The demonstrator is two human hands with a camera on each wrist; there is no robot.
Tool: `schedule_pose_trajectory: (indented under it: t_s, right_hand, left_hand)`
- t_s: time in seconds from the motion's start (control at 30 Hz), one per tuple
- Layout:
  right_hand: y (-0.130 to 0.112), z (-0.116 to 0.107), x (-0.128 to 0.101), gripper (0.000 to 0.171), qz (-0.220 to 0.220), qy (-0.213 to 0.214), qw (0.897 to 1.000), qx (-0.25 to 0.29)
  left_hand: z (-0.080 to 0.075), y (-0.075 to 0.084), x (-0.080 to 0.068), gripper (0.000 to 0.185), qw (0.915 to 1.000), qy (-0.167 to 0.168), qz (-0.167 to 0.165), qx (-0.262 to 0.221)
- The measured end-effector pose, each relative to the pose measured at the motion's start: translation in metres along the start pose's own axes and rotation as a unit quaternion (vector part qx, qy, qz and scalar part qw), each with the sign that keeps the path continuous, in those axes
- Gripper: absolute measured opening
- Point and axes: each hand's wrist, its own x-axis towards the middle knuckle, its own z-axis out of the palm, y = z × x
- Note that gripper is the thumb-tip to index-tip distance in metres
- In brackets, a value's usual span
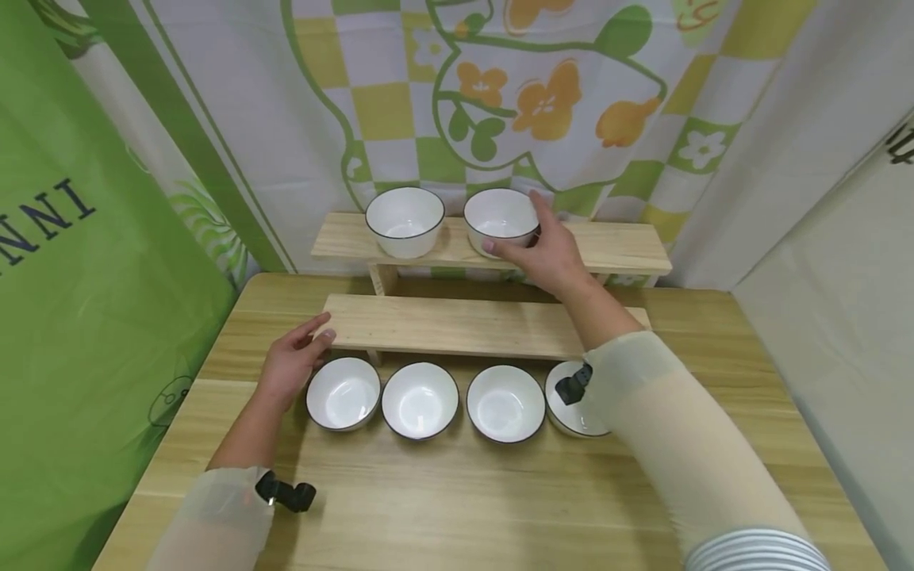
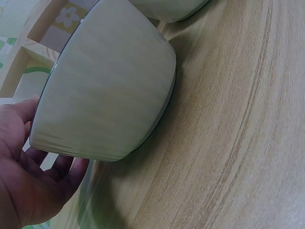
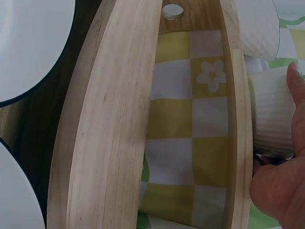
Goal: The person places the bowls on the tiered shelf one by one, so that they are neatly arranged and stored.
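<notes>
Spanning the far half of the tabletop (image 1: 457, 492), a two-step wooden shelf (image 1: 457, 325) carries two bowls on its upper step, and the right hand (image 1: 546, 250) curls its fingers (image 1: 500, 247) round the right one, the far bowl (image 1: 500, 216), thumb on its far rim. The left hand (image 1: 289, 365) lies at the near-left, fingers relaxed, beside the near bowl (image 1: 343, 393), the leftmost of four.

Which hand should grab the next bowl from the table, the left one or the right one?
Probably the left hand. It rests open beside the leftmost bowl on the table. The right hand is up at a bowl on the top shelf, its fingers round that bowl's side.
</notes>
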Motion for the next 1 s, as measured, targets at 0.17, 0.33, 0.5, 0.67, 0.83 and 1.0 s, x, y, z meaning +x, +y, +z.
schedule_pose_trajectory:
  t_s: [0.17,0.33,0.5,0.67,0.83,1.0]
  right_hand:
    - [0.003,-0.002,-0.003,0.132,-0.001,-0.004,1.000,-0.002]
    - [0.007,-0.004,-0.006,0.133,-0.006,-0.008,1.000,0.025]
    - [0.013,-0.008,-0.012,0.126,-0.018,-0.011,0.998,0.052]
    - [0.017,-0.016,-0.023,0.121,-0.019,-0.008,0.998,0.066]
    - [0.023,-0.024,-0.036,0.122,-0.008,-0.006,0.997,0.078]
    - [0.028,-0.028,-0.049,0.118,-0.018,-0.007,0.995,0.094]
  left_hand:
    - [0.000,0.012,-0.005,0.055,1.0000,-0.006,-0.008,0.003]
    - [0.001,0.030,-0.017,0.055,1.0000,-0.009,-0.002,0.003]
    - [0.001,0.026,-0.015,0.055,0.9999,-0.009,-0.002,0.006]
    - [0.000,0.005,-0.002,0.057,0.9999,-0.002,0.000,0.012]
    - [0.000,0.001,0.000,0.059,0.9998,0.001,0.010,0.014]
    - [0.001,0.002,-0.001,0.060,0.9998,0.001,0.011,0.015]
